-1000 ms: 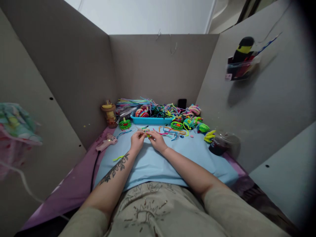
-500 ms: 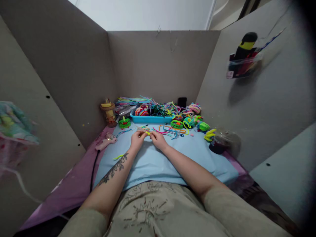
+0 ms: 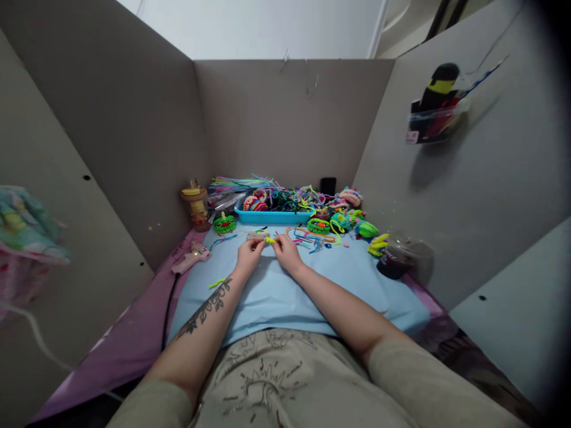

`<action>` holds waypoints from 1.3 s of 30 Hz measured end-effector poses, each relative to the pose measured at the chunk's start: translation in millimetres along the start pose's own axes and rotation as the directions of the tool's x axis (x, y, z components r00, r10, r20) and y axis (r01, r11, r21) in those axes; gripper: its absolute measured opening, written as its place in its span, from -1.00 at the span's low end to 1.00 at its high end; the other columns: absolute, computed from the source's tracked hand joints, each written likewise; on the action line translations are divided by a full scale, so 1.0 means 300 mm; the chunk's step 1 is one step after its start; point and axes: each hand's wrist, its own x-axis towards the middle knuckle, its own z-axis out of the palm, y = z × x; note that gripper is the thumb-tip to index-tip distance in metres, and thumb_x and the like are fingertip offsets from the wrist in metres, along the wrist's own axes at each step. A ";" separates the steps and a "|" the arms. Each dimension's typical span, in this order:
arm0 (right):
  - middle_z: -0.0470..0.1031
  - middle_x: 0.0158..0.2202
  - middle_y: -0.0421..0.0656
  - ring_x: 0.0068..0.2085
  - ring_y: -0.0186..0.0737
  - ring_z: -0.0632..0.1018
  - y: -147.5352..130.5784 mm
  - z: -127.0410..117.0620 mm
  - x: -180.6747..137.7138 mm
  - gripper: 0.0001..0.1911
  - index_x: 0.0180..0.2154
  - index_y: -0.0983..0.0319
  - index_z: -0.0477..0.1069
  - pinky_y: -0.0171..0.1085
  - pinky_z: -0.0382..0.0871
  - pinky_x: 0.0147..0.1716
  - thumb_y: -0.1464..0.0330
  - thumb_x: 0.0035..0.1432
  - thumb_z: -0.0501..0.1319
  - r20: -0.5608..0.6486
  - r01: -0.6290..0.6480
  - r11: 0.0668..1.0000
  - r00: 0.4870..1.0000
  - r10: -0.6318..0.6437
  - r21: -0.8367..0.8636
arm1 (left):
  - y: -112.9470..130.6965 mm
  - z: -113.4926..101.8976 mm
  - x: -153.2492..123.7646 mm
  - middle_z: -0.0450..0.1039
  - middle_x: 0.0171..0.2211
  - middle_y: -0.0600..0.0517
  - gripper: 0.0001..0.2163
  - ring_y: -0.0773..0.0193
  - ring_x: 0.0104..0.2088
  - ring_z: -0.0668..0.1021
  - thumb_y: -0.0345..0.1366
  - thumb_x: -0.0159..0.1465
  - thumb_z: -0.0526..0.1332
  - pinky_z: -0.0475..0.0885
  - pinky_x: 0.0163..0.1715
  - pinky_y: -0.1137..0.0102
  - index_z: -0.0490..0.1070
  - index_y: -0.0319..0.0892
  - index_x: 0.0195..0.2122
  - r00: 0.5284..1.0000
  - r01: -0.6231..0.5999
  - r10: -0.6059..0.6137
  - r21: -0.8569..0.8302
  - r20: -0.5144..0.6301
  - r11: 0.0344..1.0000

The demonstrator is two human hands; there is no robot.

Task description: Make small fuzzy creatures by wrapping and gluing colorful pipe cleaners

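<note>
My left hand [image 3: 250, 254] and my right hand [image 3: 286, 252] meet over the middle of the blue cloth [image 3: 276, 297]. Between their fingertips runs a short yellow pipe cleaner [image 3: 270, 240], pinched from both sides. Its exact shape is too small to make out. Just beyond the fingers lies a pale fuzzy piece [image 3: 257, 234], partly covered by my left hand. Another yellow pipe cleaner piece [image 3: 217, 283] rests on the cloth beside my left forearm. Loose orange, pink and blue pipe cleaners [image 3: 316, 242] are scattered past my right hand.
A blue tray [image 3: 274, 217] heaped with pipe cleaners stands at the back, green fuzzy figures [image 3: 224, 223] around it. On the left are a pink glue gun [image 3: 191, 259] with a black cord and a tumbler [image 3: 196, 205]. A dark-based clear cup [image 3: 395, 255] stands right. Grey panels enclose the table.
My fingertips have drawn slightly apart, and more of the yellow pipe cleaner shows between them. The whole view has shifted a little.
</note>
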 end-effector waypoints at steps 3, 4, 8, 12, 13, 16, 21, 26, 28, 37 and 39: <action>0.32 -0.43 -0.17 -0.35 -0.21 0.36 -0.001 -0.002 -0.001 -0.94 -0.44 0.20 0.24 -0.27 0.23 -0.33 0.43 0.06 0.07 -0.002 0.013 1.000 1.000 -0.013 0.004 | -0.004 0.000 0.001 0.52 -0.46 -0.01 -0.84 0.29 -0.45 0.50 -0.27 0.08 0.21 0.38 -0.39 0.41 0.51 -0.24 -0.40 1.000 -0.011 0.011 0.003 0.007 1.000; 0.31 -0.44 -0.17 -0.35 -0.22 0.36 -0.002 -0.002 -0.002 -0.95 -0.45 0.20 0.24 -0.27 0.23 -0.34 0.43 0.06 0.07 -0.003 0.015 1.000 1.000 -0.015 0.006 | -0.004 0.000 0.001 0.52 -0.47 -0.01 -0.85 0.28 -0.45 0.50 -0.28 0.08 0.21 0.38 -0.38 0.41 0.51 -0.24 -0.41 1.000 -0.011 0.011 0.006 0.010 1.000; 0.30 -0.45 -0.19 -0.38 -0.24 0.35 -0.005 -0.004 -0.003 -0.94 -0.46 0.20 0.23 -0.28 0.22 -0.37 0.43 0.03 0.11 -0.019 0.011 1.000 1.000 -0.011 0.008 | 0.002 -0.002 -0.001 0.51 -0.49 -0.02 -0.87 0.27 -0.46 0.50 -0.30 0.06 0.23 0.37 -0.40 0.41 0.51 -0.25 -0.45 1.000 0.009 -0.009 0.013 0.008 1.000; 0.28 -0.48 -0.21 -0.40 -0.25 0.34 -0.004 -0.006 -0.004 -0.91 -0.49 0.19 0.21 -0.30 0.21 -0.40 0.43 0.00 0.13 -0.019 0.005 1.000 1.000 -0.005 0.001 | 0.006 -0.003 -0.005 0.51 -0.50 -0.02 -0.83 0.27 -0.47 0.49 -0.25 0.03 0.27 0.35 -0.43 0.42 0.52 -0.26 -0.44 0.999 0.028 -0.029 0.046 0.022 0.999; 0.27 -0.48 -0.22 -0.41 -0.25 0.34 -0.004 -0.007 -0.004 -0.90 -0.50 0.19 0.20 -0.30 0.21 -0.41 0.44 0.00 0.13 -0.013 0.004 1.000 1.000 -0.004 -0.004 | 0.006 -0.003 -0.006 0.51 -0.52 -0.01 -0.82 0.27 -0.48 0.49 -0.23 0.03 0.28 0.34 -0.45 0.42 0.52 -0.26 -0.45 0.999 0.030 -0.032 0.064 0.024 0.998; 0.27 -0.50 -0.23 -0.42 -0.26 0.33 -0.002 -0.009 -0.004 -0.87 -0.52 0.19 0.19 -0.31 0.20 -0.41 0.45 -0.01 0.15 0.002 0.008 1.000 1.000 -0.008 -0.014 | 0.006 -0.004 -0.008 0.49 -0.56 0.01 -0.80 0.28 -0.51 0.48 -0.19 0.03 0.28 0.32 -0.47 0.43 0.53 -0.25 -0.48 0.999 0.027 -0.029 0.094 0.021 0.995; 0.27 -0.50 -0.23 -0.41 -0.26 0.34 -0.006 -0.012 -0.002 -0.86 -0.52 0.20 0.20 -0.30 0.21 -0.40 0.44 -0.01 0.16 -0.024 0.020 1.000 1.000 -0.020 -0.012 | 0.012 -0.002 -0.010 0.50 -0.54 0.01 -0.81 0.29 -0.50 0.48 -0.20 0.06 0.27 0.33 -0.47 0.43 0.52 -0.25 -0.45 1.000 0.005 -0.006 0.096 0.012 0.995; 0.36 -0.42 -0.20 -0.41 -0.28 0.38 -0.025 -0.012 -0.007 -0.93 -0.37 0.21 0.30 -0.32 0.26 -0.42 0.37 0.04 0.17 0.025 0.027 0.995 0.999 -0.029 0.094 | 0.012 -0.001 -0.007 0.51 -0.46 -0.03 -0.83 0.29 -0.46 0.48 -0.24 0.10 0.23 0.35 -0.44 0.42 0.49 -0.26 -0.44 0.998 -0.057 0.057 0.086 0.002 0.995; 0.41 -0.35 -0.17 -0.38 -0.27 0.40 -0.029 -0.012 -0.009 -0.87 -0.27 0.21 0.35 -0.30 0.28 -0.39 0.35 0.09 0.14 0.058 0.041 0.990 0.997 -0.049 0.136 | 0.014 -0.003 -0.007 0.51 -0.43 -0.03 -0.82 0.29 -0.44 0.48 -0.24 0.11 0.21 0.37 -0.42 0.42 0.48 -0.26 -0.43 0.998 -0.069 0.069 0.067 -0.001 0.995; 0.39 -0.42 -0.16 -0.36 -0.23 0.40 -0.030 -0.022 -0.004 -0.90 -0.36 0.20 0.38 -0.28 0.29 -0.35 0.37 0.13 0.10 0.029 0.058 0.995 0.998 -0.061 0.086 | 0.011 -0.004 -0.002 0.54 -0.23 -0.10 -0.73 0.18 -0.23 0.55 -0.18 0.04 0.30 0.43 -0.18 0.29 0.47 -0.25 -0.28 0.999 0.019 -0.010 -0.213 0.046 0.977; 0.37 -0.43 -0.17 -0.37 -0.24 0.39 -0.032 -0.026 -0.004 -0.92 -0.37 0.20 0.37 -0.29 0.28 -0.36 0.38 0.12 0.12 0.022 0.058 0.995 0.998 -0.060 0.079 | 0.004 -0.002 0.001 0.54 -0.22 -0.12 -0.70 0.15 -0.19 0.55 -0.17 -0.01 0.33 0.41 -0.14 0.27 0.47 -0.26 -0.31 0.997 0.058 -0.044 -0.278 0.058 0.959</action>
